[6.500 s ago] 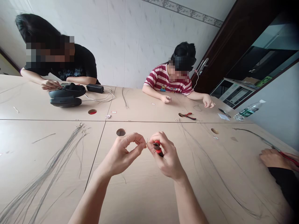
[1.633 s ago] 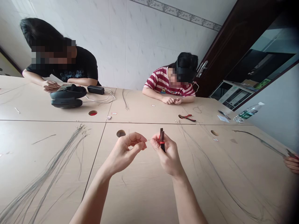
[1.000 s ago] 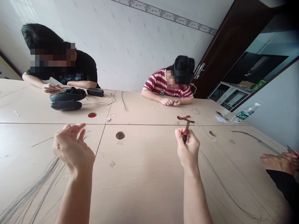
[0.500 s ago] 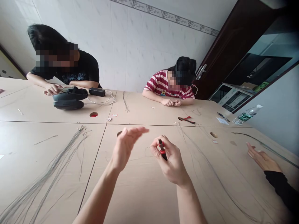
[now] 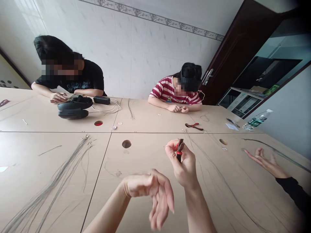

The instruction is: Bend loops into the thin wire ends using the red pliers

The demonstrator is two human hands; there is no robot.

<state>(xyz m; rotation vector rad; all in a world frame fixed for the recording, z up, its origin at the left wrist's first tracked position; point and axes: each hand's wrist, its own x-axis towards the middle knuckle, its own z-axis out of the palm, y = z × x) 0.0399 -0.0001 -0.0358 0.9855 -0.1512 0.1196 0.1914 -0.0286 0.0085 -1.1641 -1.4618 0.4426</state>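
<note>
My right hand [image 5: 184,165] is closed round small pliers [image 5: 179,149] with red and black handles; their dark jaws point up and look slightly parted. A short thin strand seems to stick out at the thumb and fingertip, too fine to make out well. My left hand [image 5: 154,194] hangs in front of it, nearer to me, fingers apart and bent downward, palm turned toward me, with nothing in it. Beneath both hands lies the wooden-topped table [image 5: 136,161], with a faint thin wire on it left of the pliers.
Long grey wires [image 5: 60,171] lie bundled on the left. Another pair of pliers [image 5: 194,126] rests beside a table hole. Two people sit across; a third person's hand [image 5: 267,161] reaches in from the right, near a water bottle [image 5: 257,120]. A black headset [image 5: 74,108] sits far left.
My left hand has swung down toward me, its fingers now drooping. My right hand has shifted slightly right, still holding the pliers. The hand at the right edge has turned and opened.
</note>
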